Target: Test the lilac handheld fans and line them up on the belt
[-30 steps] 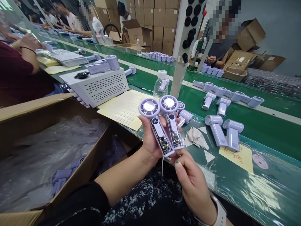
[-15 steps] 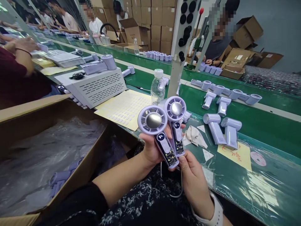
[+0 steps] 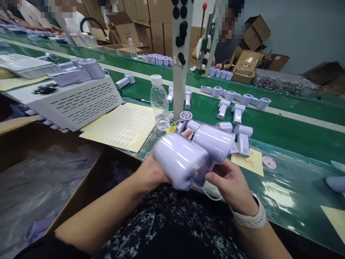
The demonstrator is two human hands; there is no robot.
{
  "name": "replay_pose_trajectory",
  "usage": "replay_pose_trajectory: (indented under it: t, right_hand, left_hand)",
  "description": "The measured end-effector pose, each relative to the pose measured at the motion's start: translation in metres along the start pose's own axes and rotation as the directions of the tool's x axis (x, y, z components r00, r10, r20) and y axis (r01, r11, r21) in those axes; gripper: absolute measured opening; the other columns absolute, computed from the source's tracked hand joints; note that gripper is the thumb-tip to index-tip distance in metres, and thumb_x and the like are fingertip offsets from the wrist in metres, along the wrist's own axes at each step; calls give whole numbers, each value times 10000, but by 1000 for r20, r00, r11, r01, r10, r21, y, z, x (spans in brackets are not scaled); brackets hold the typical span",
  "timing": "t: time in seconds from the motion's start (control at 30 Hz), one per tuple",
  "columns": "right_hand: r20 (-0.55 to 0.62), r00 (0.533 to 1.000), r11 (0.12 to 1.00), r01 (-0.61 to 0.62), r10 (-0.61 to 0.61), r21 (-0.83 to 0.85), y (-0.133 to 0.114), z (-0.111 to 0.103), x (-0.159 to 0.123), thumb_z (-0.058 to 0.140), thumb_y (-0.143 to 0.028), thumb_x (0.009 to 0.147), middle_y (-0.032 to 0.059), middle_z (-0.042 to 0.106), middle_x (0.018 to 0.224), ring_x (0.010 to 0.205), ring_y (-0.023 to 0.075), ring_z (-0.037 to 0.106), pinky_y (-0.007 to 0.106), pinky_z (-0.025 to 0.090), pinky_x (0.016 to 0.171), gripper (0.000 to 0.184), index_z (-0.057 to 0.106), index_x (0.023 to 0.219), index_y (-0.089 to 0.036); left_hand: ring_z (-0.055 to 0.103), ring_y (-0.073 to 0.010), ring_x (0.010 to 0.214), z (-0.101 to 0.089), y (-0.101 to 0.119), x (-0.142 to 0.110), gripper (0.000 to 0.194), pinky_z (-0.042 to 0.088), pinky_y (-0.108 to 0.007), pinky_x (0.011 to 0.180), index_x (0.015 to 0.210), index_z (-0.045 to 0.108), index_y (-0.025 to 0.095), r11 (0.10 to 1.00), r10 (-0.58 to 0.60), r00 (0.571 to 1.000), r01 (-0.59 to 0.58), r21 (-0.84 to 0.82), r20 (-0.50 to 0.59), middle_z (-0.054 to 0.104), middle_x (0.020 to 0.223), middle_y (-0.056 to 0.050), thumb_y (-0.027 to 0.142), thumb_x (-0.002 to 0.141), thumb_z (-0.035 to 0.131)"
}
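Two lilac handheld fans are held together before me, turned so their rounded, glossy heads point toward me. The nearer fan (image 3: 179, 158) is in my left hand (image 3: 153, 171), whose fingers are mostly hidden behind the fan's head. Beside it, overlapping, is the second fan (image 3: 214, 142). My right hand (image 3: 229, 183) closes on the fans from the right, thumb bent against the lower part; the exact grip is partly hidden. A white cable (image 3: 211, 196) hangs beneath them. The fans' handles and displays are out of sight.
A water bottle (image 3: 159, 104) stands by a yellow sticker sheet (image 3: 121, 126) and a vented grey box (image 3: 86, 102). More fans (image 3: 244, 142) lie on the green bench (image 3: 291, 144). An open carton (image 3: 78, 194) with plastic bags is at left. A metal post (image 3: 180, 82) rises ahead.
Both fans have tipped over, from their round fronts and lit displays facing me to their heads pointing at me. My view has shifted to the right.
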State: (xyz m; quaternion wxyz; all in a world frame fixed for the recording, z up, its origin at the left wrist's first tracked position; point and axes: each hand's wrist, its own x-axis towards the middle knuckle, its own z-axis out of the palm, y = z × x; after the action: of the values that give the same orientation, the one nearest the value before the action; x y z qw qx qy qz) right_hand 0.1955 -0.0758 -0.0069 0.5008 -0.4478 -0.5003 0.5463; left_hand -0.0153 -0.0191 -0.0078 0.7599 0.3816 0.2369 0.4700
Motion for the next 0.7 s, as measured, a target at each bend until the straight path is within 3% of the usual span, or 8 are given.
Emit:
replay_pose_trajectory:
  t: [0.1,0.17,0.27,0.33,0.5,0.7]
  right_hand:
    - [-133,990,996,-27,38,83,3,3,-4,891,-441,768,57,733,994,819,237,688,391,589,747,400,710,1080,-266]
    - [-181,980,986,-50,80,161,6,2,-4,852,-445,808,33,698,968,759,191,648,345,578,700,366,688,1083,-267]
    - [-161,979,960,-76,122,269,6,1,-8,799,-439,856,38,687,987,765,172,631,320,570,697,314,683,1075,-244]
    - [-154,981,952,-66,116,300,4,0,-14,789,-415,871,42,691,994,776,168,632,310,568,705,284,687,1065,-233]
    - [-56,986,908,-122,157,401,-3,2,-26,769,-416,902,31,704,907,737,162,663,300,579,684,254,686,1048,-225]
    - [-85,972,899,-165,217,405,-1,7,-24,817,-447,851,22,676,871,697,160,628,301,571,633,307,684,1024,-230]
  left_hand:
    - [716,-252,1022,-7,-5,1,577,575,-406,979,1223,721,239,999,2,998,-4,-39,-58,762,1085,-75,550,755,851]
    - [710,-228,886,-6,-10,-1,634,607,-397,866,1248,685,235,990,-71,996,64,-125,-49,728,978,-58,650,779,781]
    - [662,-185,823,4,-16,-8,601,604,-340,762,1252,635,226,979,-143,990,142,-149,-1,662,943,-27,395,733,887]
    - [633,-158,802,12,-18,-13,556,590,-305,713,1236,609,238,980,-155,987,158,-124,39,628,929,-8,213,741,862]
    - [633,-148,741,21,-21,-12,489,572,-293,642,1195,576,231,979,-157,979,172,-113,133,603,941,0,225,771,818]
    - [641,-155,747,17,-26,-8,496,578,-311,669,1216,554,224,981,-169,976,180,-73,141,604,949,-8,224,785,801]
